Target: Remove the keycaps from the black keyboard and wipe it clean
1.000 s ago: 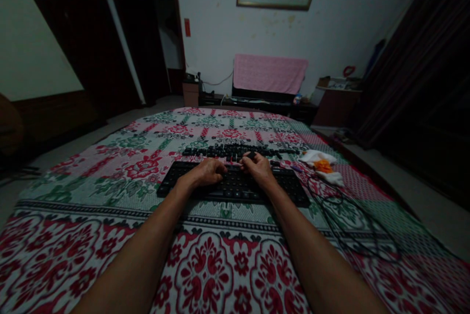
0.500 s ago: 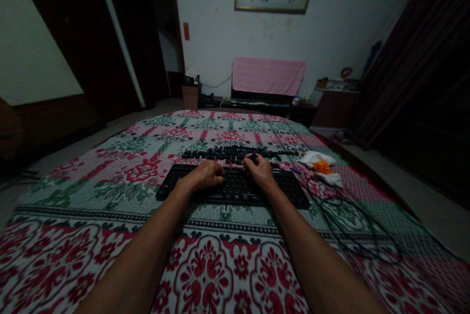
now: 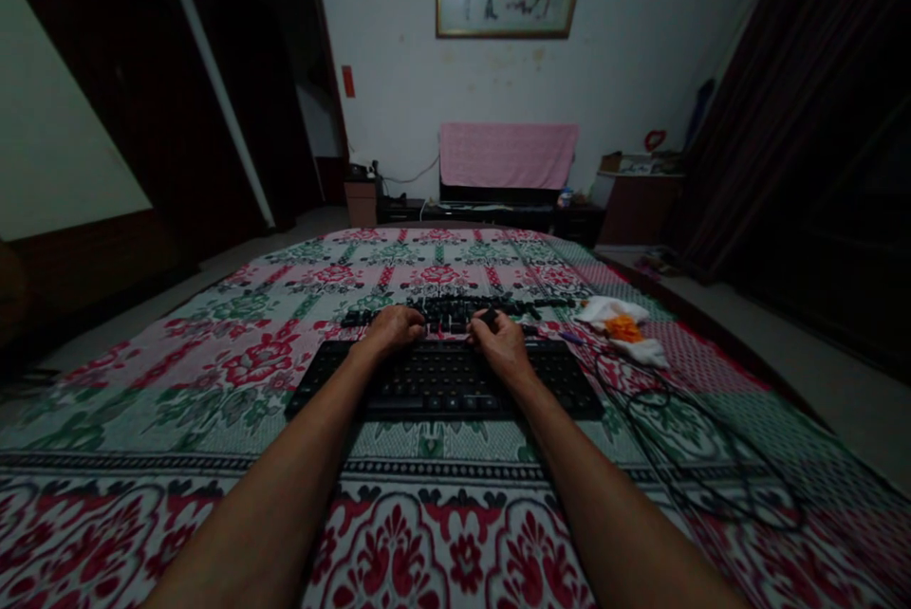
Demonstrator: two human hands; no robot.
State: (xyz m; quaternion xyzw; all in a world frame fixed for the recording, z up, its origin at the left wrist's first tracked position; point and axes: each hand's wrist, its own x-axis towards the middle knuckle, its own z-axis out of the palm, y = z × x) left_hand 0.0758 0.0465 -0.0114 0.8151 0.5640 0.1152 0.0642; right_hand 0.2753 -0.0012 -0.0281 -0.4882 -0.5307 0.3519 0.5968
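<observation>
A black keyboard (image 3: 441, 381) lies on the flowered bedspread (image 3: 213, 372) in front of me. Just behind it is a row of loose black keycaps (image 3: 455, 307). My left hand (image 3: 393, 328) sits at the keyboard's far edge, fingers curled down into the keycaps; what they hold, if anything, is hidden. My right hand (image 3: 501, 345) rests on the keyboard's far rows, fingers pinched round a small dark keycap (image 3: 488, 315).
A black cable (image 3: 683, 438) loops over the bed to the right of the keyboard. A white and orange cloth (image 3: 621, 322) lies beyond it. Past the bed stand a pink-draped cabinet (image 3: 507, 156) and a small table (image 3: 637, 201). Bare floor runs along the right.
My left hand has moved forward from the keyboard's keys to the row of loose keycaps. The right hand stays at the far edge. The view has tilted slightly.
</observation>
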